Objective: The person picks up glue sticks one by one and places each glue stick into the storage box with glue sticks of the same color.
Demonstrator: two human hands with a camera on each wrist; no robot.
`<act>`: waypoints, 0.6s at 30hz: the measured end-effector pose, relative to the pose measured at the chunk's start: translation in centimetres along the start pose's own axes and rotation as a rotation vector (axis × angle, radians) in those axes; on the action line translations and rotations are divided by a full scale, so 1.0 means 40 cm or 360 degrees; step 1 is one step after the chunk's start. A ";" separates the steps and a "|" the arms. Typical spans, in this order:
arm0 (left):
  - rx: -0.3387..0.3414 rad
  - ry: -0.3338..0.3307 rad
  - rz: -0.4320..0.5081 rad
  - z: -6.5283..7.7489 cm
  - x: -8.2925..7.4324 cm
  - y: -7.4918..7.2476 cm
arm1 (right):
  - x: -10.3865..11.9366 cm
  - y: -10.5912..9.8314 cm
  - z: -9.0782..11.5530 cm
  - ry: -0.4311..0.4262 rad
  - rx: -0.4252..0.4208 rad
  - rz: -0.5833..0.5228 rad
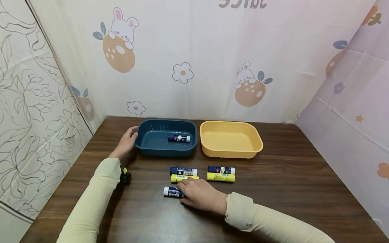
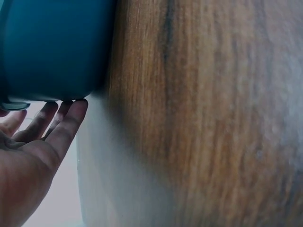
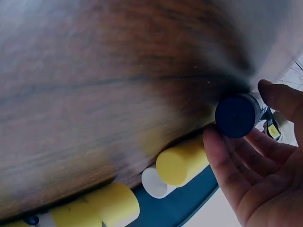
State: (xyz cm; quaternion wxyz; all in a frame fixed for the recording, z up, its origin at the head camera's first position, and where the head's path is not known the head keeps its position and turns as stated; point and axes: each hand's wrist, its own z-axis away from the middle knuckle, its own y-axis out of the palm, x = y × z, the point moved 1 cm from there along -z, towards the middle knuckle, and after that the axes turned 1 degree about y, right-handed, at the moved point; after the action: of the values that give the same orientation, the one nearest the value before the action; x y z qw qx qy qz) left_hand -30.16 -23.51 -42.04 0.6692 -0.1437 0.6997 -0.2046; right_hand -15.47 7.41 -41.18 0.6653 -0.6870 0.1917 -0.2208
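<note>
My right hand (image 1: 202,195) holds a navy glue stick (image 1: 172,191) with a white cap, lying at the front of the group. In the right wrist view, the thumb and fingers sit on either side of this stick's round dark end (image 3: 235,117). Just beyond the hand lie a yellow glue stick (image 1: 179,178) and another navy glue stick (image 1: 183,171). My left hand (image 1: 126,143) touches the left end of a dark blue basin (image 1: 165,152), its fingertips against the outer wall in the left wrist view. One navy glue stick (image 1: 178,138) lies inside the basin.
Right of the blue basin stands a yellow basin (image 1: 229,153). In front of it lie a navy glue stick (image 1: 221,169) and a yellow glue stick (image 1: 221,177), side by side. A patterned curtain (image 1: 209,67) hangs behind the wooden table (image 1: 285,189).
</note>
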 end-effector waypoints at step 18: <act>-0.0013 -0.0023 0.0036 -0.003 0.006 0.003 | 0.013 0.012 -0.014 0.0081 0.0010 0.0054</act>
State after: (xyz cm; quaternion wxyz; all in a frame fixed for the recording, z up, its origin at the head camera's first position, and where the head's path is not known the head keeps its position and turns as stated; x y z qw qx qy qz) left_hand -30.29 -23.51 -42.31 0.6759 -0.1401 0.6973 -0.1931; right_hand -15.35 6.64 -41.61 0.6659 -0.6757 0.2196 -0.2275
